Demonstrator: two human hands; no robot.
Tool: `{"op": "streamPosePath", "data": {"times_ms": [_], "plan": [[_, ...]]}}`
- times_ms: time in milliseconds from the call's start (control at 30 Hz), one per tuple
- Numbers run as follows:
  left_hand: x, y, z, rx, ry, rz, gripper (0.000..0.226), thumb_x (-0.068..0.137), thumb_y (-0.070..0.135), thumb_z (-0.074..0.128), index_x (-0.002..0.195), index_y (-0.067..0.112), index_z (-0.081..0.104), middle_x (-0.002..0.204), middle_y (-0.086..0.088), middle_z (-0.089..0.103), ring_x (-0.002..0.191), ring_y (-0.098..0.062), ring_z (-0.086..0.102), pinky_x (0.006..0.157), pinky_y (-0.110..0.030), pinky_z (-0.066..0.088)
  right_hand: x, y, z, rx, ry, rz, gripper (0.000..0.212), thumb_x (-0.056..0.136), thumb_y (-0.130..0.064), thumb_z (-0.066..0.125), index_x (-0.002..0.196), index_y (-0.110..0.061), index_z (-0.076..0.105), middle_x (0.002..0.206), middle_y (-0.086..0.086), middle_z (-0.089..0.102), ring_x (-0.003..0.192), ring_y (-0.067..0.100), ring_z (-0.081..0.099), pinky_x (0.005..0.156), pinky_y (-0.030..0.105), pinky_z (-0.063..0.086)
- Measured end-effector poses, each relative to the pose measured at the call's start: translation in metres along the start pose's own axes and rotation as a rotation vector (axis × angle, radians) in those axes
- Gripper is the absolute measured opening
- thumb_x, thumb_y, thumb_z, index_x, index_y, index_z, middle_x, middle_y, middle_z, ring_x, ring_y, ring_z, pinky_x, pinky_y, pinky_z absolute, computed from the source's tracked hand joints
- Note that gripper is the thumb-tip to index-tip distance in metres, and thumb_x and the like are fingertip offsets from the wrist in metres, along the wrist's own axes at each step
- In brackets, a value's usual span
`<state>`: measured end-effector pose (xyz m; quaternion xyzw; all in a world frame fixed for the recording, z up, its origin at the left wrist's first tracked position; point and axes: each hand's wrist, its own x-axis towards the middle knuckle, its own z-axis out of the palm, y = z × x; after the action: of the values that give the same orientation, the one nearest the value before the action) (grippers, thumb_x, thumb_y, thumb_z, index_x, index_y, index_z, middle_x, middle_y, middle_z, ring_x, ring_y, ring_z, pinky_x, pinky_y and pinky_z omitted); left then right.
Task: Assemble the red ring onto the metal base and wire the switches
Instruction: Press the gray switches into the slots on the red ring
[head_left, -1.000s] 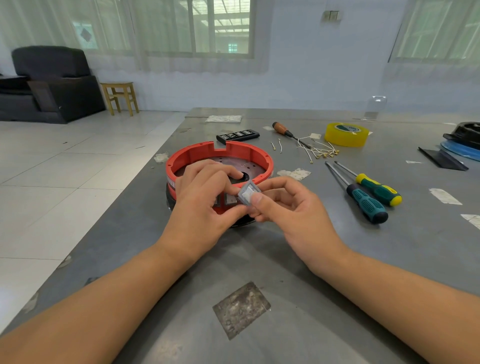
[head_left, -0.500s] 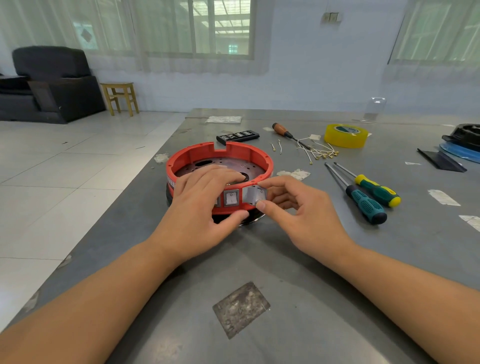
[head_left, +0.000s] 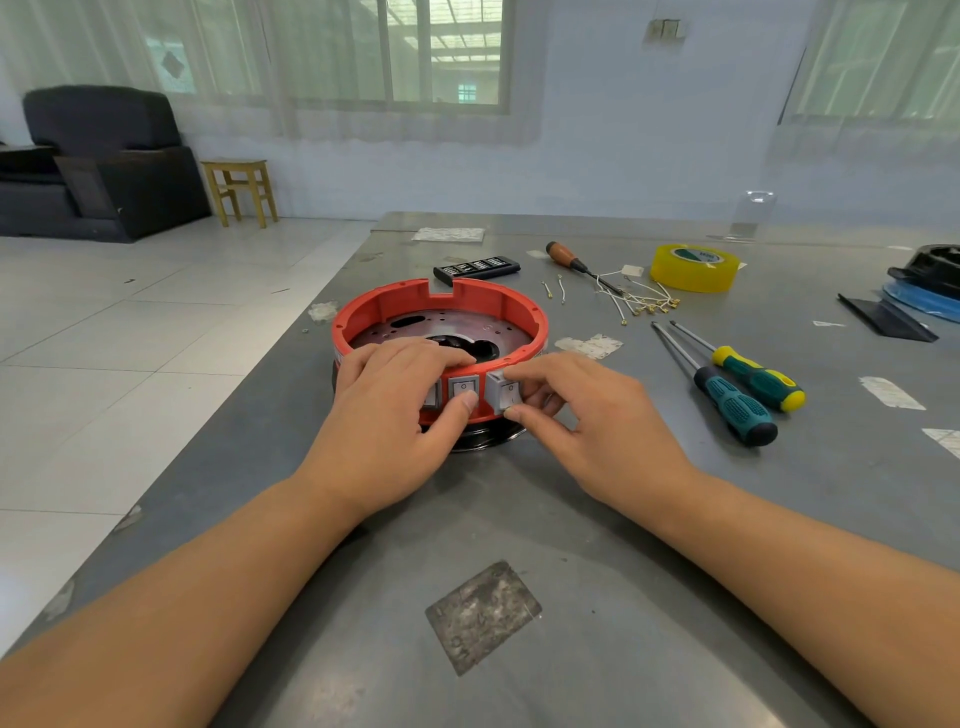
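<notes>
A red plastic ring (head_left: 395, 299) sits on a round metal base (head_left: 441, 332) with a dark lower rim (head_left: 483, 441). Grey rocker switches are set in the ring's near wall: one in the middle (head_left: 464, 388) and one to its right (head_left: 505, 396). My left hand (head_left: 395, 421) grips the near wall of the ring, fingers over the rim and thumb under the middle switch. My right hand (head_left: 587, 415) pinches the right switch between forefinger and thumb against the ring. A bundle of white wires (head_left: 636, 299) with brass terminals lies behind on the table.
Two screwdrivers (head_left: 727, 387) lie to the right of the ring, a wooden-handled one (head_left: 569, 257) and yellow tape (head_left: 693, 267) farther back. A black bit case (head_left: 477, 268) lies behind the ring. Black and blue parts (head_left: 924, 291) sit at the far right. The table's left edge is close.
My right hand carried the grey switch from in front of my left hand to the ring's near wall and set it into the slot right of the middle switch.
</notes>
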<state>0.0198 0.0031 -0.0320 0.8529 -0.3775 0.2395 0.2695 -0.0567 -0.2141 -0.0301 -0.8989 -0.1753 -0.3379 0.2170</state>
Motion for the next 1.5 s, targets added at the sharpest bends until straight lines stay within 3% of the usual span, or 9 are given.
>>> {"op": "streamPosePath", "data": {"times_ms": [233,467,667,933,1100,1233,1333,1500], "plan": [[0.0,-0.001,-0.001,0.003,-0.007,-0.001,0.041,0.098,0.051,0.046,0.129,0.032,0.064,0.125,0.016,0.065,0.131,-0.009,0.052,0.112,-0.033,0.024,-0.001,-0.001,-0.001,-0.037,0.002,-0.027,0.03,0.094,-0.024,0.073,0.123,-0.027,0.065,0.1,-0.021,0.053,0.086,0.001,0.058,0.08,0.025,0.055],[0.0,-0.001,0.0,0.007,-0.011,-0.008,0.041,0.098,0.053,0.045,0.13,0.034,0.063,0.126,0.017,0.065,0.131,-0.008,0.052,0.114,-0.038,0.027,-0.001,-0.001,-0.001,-0.08,0.005,-0.042,0.03,0.095,-0.026,0.071,0.124,-0.024,0.065,0.102,-0.024,0.048,0.086,-0.005,0.052,0.079,0.018,0.052],[0.001,0.001,0.0,0.005,0.006,-0.013,0.037,0.098,0.048,0.05,0.128,0.032,0.064,0.124,0.015,0.066,0.129,-0.01,0.054,0.113,-0.04,0.029,0.002,-0.001,0.002,-0.074,0.026,-0.034,0.029,0.095,-0.023,0.071,0.123,-0.023,0.066,0.107,-0.011,0.063,0.09,-0.006,0.051,0.078,0.028,0.057],[0.003,0.013,0.004,0.001,0.075,-0.063,0.036,0.095,0.06,0.048,0.112,0.033,0.067,0.108,0.018,0.068,0.115,-0.008,0.055,0.106,-0.034,0.025,0.005,-0.004,0.001,-0.082,0.023,0.001,0.029,0.093,-0.021,0.074,0.122,-0.02,0.071,0.113,-0.003,0.067,0.095,0.012,0.065,0.079,0.036,0.058],[0.005,0.018,0.005,-0.002,0.109,-0.086,0.03,0.09,0.055,0.056,0.104,0.03,0.067,0.102,0.02,0.064,0.115,-0.007,0.052,0.101,-0.032,0.024,0.006,-0.004,0.001,-0.11,0.017,0.041,0.036,0.092,-0.033,0.073,0.126,-0.023,0.067,0.124,-0.002,0.056,0.104,0.009,0.058,0.08,0.033,0.057],[0.006,0.019,0.005,-0.039,0.117,-0.108,0.034,0.083,0.057,0.052,0.098,0.029,0.064,0.095,0.031,0.049,0.118,-0.002,0.041,0.099,-0.027,0.018,0.007,-0.001,0.001,-0.116,-0.003,0.106,0.054,0.089,-0.048,0.071,0.137,-0.026,0.057,0.138,-0.011,0.046,0.124,0.007,0.051,0.096,0.027,0.051],[0.006,0.016,0.003,-0.074,0.106,-0.1,0.037,0.079,0.06,0.051,0.096,0.029,0.063,0.1,0.031,0.047,0.113,0.005,0.034,0.101,-0.03,0.02,0.007,-0.001,0.0,-0.112,-0.061,0.125,0.061,0.089,-0.058,0.065,0.141,-0.029,0.051,0.144,-0.016,0.043,0.133,0.003,0.044,0.101,0.021,0.043],[0.001,0.004,-0.003,-0.17,0.057,-0.068,0.035,0.077,0.061,0.054,0.098,0.034,0.062,0.109,0.031,0.046,0.117,0.023,0.026,0.1,-0.028,0.026,0.005,-0.004,-0.002,-0.075,-0.139,0.116,0.059,0.09,-0.064,0.059,0.137,-0.029,0.055,0.134,-0.014,0.054,0.124,0.004,0.05,0.099,0.024,0.047]]}}
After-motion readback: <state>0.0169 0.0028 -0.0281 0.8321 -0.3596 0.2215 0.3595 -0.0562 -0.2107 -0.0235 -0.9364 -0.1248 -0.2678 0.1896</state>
